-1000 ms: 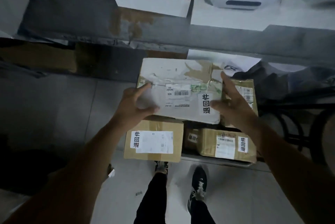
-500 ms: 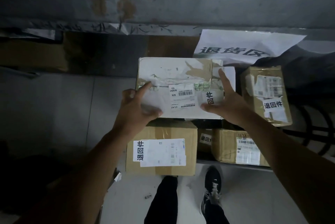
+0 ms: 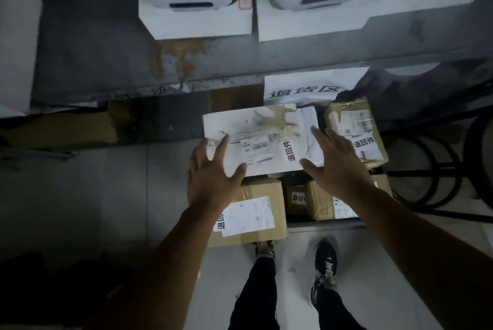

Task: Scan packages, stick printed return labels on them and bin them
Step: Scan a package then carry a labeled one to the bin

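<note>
Bare floor (image 3: 112, 191) lay open left of the stacked boxes. A brown box (image 3: 354, 129) crowded the white package (image 3: 256, 140) on its right; the desk (image 3: 240, 62) edge overhung behind.

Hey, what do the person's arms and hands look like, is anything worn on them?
Both forearms are bare up to the frame edge, with no sleeve in view. The left hand and right hand wear no gloves, and no watch, ring or wristband shows. The dim light could hide small details.
</note>
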